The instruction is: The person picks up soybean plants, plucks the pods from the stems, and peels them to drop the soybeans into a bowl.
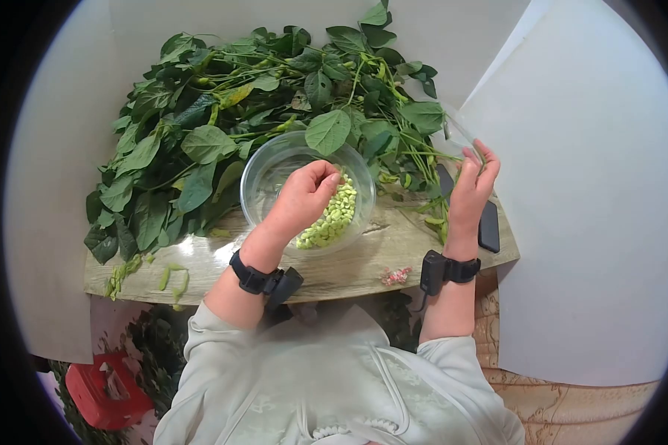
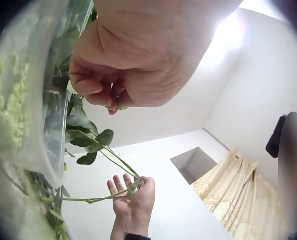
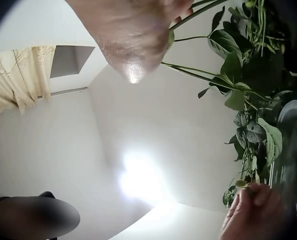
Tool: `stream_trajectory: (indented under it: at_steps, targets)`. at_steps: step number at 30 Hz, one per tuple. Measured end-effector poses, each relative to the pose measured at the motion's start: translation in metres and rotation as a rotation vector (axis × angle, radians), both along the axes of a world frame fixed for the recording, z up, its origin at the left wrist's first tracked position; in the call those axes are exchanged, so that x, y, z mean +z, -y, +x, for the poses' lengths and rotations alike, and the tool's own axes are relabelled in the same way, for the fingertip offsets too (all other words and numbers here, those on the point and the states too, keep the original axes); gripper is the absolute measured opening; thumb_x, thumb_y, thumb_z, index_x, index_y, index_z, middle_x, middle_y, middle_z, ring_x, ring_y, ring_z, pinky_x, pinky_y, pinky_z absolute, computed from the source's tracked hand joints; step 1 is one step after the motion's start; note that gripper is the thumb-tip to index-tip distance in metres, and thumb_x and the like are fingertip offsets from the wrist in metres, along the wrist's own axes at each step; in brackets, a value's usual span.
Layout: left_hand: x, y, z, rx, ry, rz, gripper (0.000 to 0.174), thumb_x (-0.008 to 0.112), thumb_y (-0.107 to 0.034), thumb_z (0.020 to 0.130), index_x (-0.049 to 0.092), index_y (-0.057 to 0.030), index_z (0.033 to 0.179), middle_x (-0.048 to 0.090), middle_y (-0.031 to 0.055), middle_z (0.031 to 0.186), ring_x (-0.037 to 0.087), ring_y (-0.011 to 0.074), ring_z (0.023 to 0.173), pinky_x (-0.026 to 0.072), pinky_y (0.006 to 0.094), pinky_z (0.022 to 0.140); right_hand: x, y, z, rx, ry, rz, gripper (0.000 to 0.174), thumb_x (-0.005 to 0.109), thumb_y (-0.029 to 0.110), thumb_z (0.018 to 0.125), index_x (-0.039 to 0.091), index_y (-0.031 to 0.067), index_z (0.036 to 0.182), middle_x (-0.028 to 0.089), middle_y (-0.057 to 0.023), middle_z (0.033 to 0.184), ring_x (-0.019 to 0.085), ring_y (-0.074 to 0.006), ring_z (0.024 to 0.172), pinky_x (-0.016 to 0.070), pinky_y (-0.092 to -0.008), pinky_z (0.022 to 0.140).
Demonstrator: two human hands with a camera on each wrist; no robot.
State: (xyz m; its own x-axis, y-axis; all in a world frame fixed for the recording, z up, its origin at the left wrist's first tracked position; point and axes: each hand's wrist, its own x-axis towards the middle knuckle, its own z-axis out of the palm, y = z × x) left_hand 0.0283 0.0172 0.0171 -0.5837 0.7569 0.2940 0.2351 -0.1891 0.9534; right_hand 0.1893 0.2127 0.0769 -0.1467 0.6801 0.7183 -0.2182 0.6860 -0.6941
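L hand [image 1: 304,199] w/ green pod [image 2: 119,104] over round clear bowl [image 1: 254,178]

The left hand [image 1: 304,196] is drooping from a bent wrist — fingertips pinching together. The right hand [image 1: 473,184] is standing upright, fingers nearly straight, thumb closing against them.

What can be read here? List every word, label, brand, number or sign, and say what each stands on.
No text can be read in any view.
Red object on the floor: a pale mark, too blurred to read.
Dark flat device and glass bowl: no lettering shows.
Pod pinched by the left hand, stalk held by the right hand: no print.
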Motion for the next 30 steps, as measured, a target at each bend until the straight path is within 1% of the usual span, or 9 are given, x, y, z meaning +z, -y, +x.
stream_trajectory:
  at_steps: [4, 6, 10, 13, 16, 18, 21, 25, 30]
  targets:
    - [0.0, 0.002, 0.0, 0.007, -0.082, -0.006, 0.017, 0.054, -0.017, 0.1, 0.059, -0.0014, 0.095, 0.051, -0.0051, 0.07, 0.045, 0.0029, 0.063, 0.0377, 0.0206, 0.057, 0.008, 0.007, -0.005, -0.022, 0.022, 0.143, 0.027, 0.041, 0.007, 0.094, 0.053, -0.0043, 0.116, 0.062, -0.0156, 0.115, 0.06, -0.0239, 0.108, 0.0425, -0.0359, 0.099]
    - [-0.001, 0.002, 0.0, 0.017, -0.1, -0.009, 0.017, 0.054, -0.017, 0.099, 0.059, -0.0014, 0.095, 0.051, -0.0049, 0.07, 0.045, 0.003, 0.063, 0.038, 0.0207, 0.057, 0.005, -0.003, -0.002, 0.196, 0.169, 0.161, 0.023, 0.039, 0.006, 0.095, 0.057, -0.0026, 0.106, 0.067, -0.0161, 0.107, 0.061, -0.0243, 0.109, 0.0416, -0.0368, 0.101]
    - [-0.002, 0.002, -0.003, 0.041, -0.129, -0.033, 0.017, 0.055, -0.017, 0.099, 0.06, -0.0014, 0.094, 0.052, -0.0048, 0.07, 0.045, 0.0032, 0.063, 0.0381, 0.0209, 0.057, -0.001, -0.011, -0.004, 0.349, 0.182, 0.154, 0.023, 0.036, 0.004, 0.096, 0.059, -0.0023, 0.096, 0.069, -0.0168, 0.1, 0.063, -0.0253, 0.108, 0.0415, -0.0352, 0.101]
    - [-0.001, 0.001, -0.002, 0.067, -0.126, -0.035, 0.017, 0.057, -0.016, 0.096, 0.061, 0.0006, 0.093, 0.053, -0.0005, 0.069, 0.046, 0.0066, 0.062, 0.0396, 0.0245, 0.057, 0.003, -0.002, -0.005, 0.342, 0.138, 0.18, 0.022, 0.037, 0.007, 0.099, 0.056, -0.0029, 0.096, 0.069, -0.0178, 0.102, 0.065, -0.0245, 0.102, 0.0437, -0.0356, 0.099]
    - [0.001, 0.001, 0.0, 0.093, -0.134, -0.031, 0.018, 0.059, -0.015, 0.093, 0.062, 0.0029, 0.092, 0.057, 0.0045, 0.068, 0.047, 0.0108, 0.062, 0.0417, 0.0287, 0.058, 0.009, 0.007, -0.001, 0.469, 0.155, 0.056, 0.019, 0.037, 0.007, 0.1, 0.053, -0.0033, 0.1, 0.067, -0.0146, 0.091, 0.066, -0.0232, 0.096, 0.0486, -0.038, 0.093]
    - [0.001, 0.001, 0.0, 0.1, -0.149, -0.029, 0.018, 0.059, -0.015, 0.093, 0.062, 0.003, 0.092, 0.058, 0.0053, 0.068, 0.049, 0.0116, 0.062, 0.0424, 0.0294, 0.058, 0.011, 0.004, 0.006, 0.684, 0.226, -0.026, 0.019, 0.036, 0.008, 0.102, 0.052, -0.0025, 0.103, 0.059, -0.0096, 0.078, 0.064, -0.02, 0.081, 0.0522, -0.0382, 0.084]
    - [-0.001, 0.0, -0.001, 0.116, -0.157, -0.051, 0.018, 0.059, -0.015, 0.092, 0.062, 0.0031, 0.092, 0.059, 0.0066, 0.07, 0.05, 0.0124, 0.063, 0.0434, 0.0298, 0.059, 0.014, 0.001, 0.019, 0.763, 0.305, -0.148, 0.021, 0.035, 0.01, 0.102, 0.052, -0.002, 0.103, 0.053, -0.007, 0.073, 0.06, -0.0174, 0.07, 0.0531, -0.0371, 0.079]
    - [-0.005, -0.001, -0.003, 0.107, -0.137, -0.034, 0.019, 0.06, -0.015, 0.092, 0.062, 0.0031, 0.093, 0.061, 0.0078, 0.071, 0.051, 0.0128, 0.063, 0.0443, 0.0304, 0.06, 0.029, 0.013, 0.044, 0.766, 0.423, -0.191, 0.023, 0.034, 0.013, 0.103, 0.051, -0.0019, 0.102, 0.051, -0.0059, 0.07, 0.055, -0.0168, 0.062, 0.0546, -0.0381, 0.076]
    - [-0.003, -0.001, -0.001, 0.097, -0.152, -0.057, 0.019, 0.06, -0.016, 0.092, 0.063, 0.0029, 0.093, 0.061, 0.0077, 0.071, 0.052, 0.0129, 0.063, 0.0447, 0.0306, 0.06, 0.047, 0.036, 0.087, 0.648, 0.786, -0.305, 0.019, 0.04, 0.012, 0.099, 0.054, -0.0011, 0.101, 0.058, -0.0063, 0.073, 0.059, -0.013, 0.067, 0.0506, -0.0295, 0.069]
